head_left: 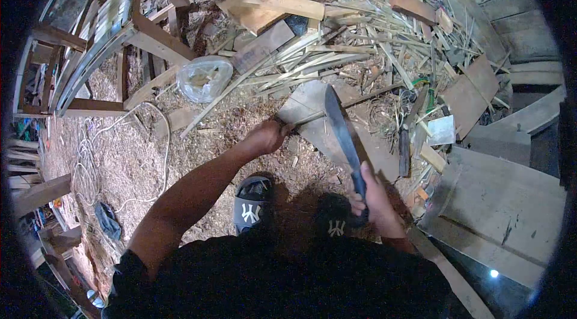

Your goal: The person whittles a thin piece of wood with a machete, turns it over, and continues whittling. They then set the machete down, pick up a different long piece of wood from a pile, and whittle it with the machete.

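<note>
My right hand (pixel 375 199) is closed round the dark handle of a large machete (pixel 341 129), its broad blade pointing up and slightly left. My left hand (pixel 267 137) is closed on a thin stick (pixel 309 118) that reaches right, to the blade's left edge. Under the stick and blade lies a flat grey board (pixel 320 138) on the ground. Whether the blade touches the stick or hangs above it, I cannot tell.
Sandalled feet (pixel 251 209) stand below my hands. Wood strips (pixel 324 57) litter the ground ahead. A clear plastic bag (pixel 204 78) and wooden frame (pixel 159 42) are at left, with a coiled cable (pixel 85 177). A large panel (pixel 493 211) lies right.
</note>
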`<move>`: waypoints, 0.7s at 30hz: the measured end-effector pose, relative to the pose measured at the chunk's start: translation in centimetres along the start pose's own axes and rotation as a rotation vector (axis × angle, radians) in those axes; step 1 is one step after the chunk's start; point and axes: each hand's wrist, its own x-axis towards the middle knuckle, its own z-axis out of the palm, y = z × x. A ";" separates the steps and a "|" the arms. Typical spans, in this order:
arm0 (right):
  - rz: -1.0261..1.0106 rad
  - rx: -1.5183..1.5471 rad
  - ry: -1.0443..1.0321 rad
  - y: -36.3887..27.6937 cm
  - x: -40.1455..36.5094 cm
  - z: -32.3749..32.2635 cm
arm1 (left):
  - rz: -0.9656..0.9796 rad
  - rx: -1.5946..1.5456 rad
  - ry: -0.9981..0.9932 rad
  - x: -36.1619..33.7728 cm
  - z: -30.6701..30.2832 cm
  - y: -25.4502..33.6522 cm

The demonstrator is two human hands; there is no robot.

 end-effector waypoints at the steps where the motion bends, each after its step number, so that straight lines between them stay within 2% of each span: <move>1: -0.106 -0.223 0.162 -0.2 -0.9 1.5 | -0.061 0.058 -0.116 -0.2 -0.9 0.8; 2: -0.110 -0.225 0.165 0.1 -0.8 1.0 | -0.057 0.057 -0.113 0.0 -0.4 0.4; 4: -0.704 -0.653 0.350 0.5 -1.1 1.5 | 0.104 0.021 0.108 0.1 0.4 -0.2; 5: -0.857 -0.695 0.407 0.8 -1.8 1.8 | 0.104 0.018 0.108 0.3 0.9 -0.5; 6: -0.854 -0.698 0.405 1.3 -1.5 1.5 | 0.003 -0.042 0.080 0.0 0.3 0.3; 7: -0.982 -0.541 0.313 2.4 -0.7 0.8 | -0.098 -0.100 0.053 -0.1 0.0 0.5; 8: -1.101 -0.378 0.220 3.8 0.4 -0.1 | -0.102 -0.102 0.052 0.1 -0.1 0.4; 9: -1.196 -0.340 0.127 5.6 3.0 -2.0 | -0.170 -0.112 -0.049 0.8 0.0 -0.3; 10: -1.194 -0.343 0.134 6.7 5.3 -3.2 | -0.232 -0.123 -0.154 1.2 0.6 -0.7; 11: -1.164 -0.698 0.323 7.0 7.5 -4.1 | -0.221 -0.126 -0.151 1.4 1.2 -1.1; 12: -1.104 -1.054 0.510 6.3 8.0 -4.1 | -0.081 -0.060 -0.033 1.0 1.5 -1.2; 13: -1.105 -1.058 0.511 6.4 7.5 -4.3 | 0.052 0.007 0.079 0.7 1.8 -1.4; 15: -0.684 -1.164 0.532 6.1 6.1 -3.7 | 0.028 -0.061 0.110 0.9 0.9 -0.9; 16: -0.668 -1.155 0.526 5.0 4.2 -2.2 | 0.008 -0.134 0.112 0.1 0.5 0.0; 18: -0.159 -0.768 0.364 0.2 0.6 0.5 | -0.053 -0.050 0.087 -0.3 0.1 0.7; 19: -0.122 -0.530 0.130 -1.0 -0.5 -0.3 | 0.021 -0.031 0.143 -0.3 0.9 0.2; 20: -0.125 -0.531 0.132 -1.2 -1.0 0.0 | 0.095 -0.012 0.201 0.0 1.5 -0.4; 21: -0.565 -0.828 0.307 -1.4 -1.7 1.0 | 0.092 -0.014 0.201 0.0 1.4 -0.4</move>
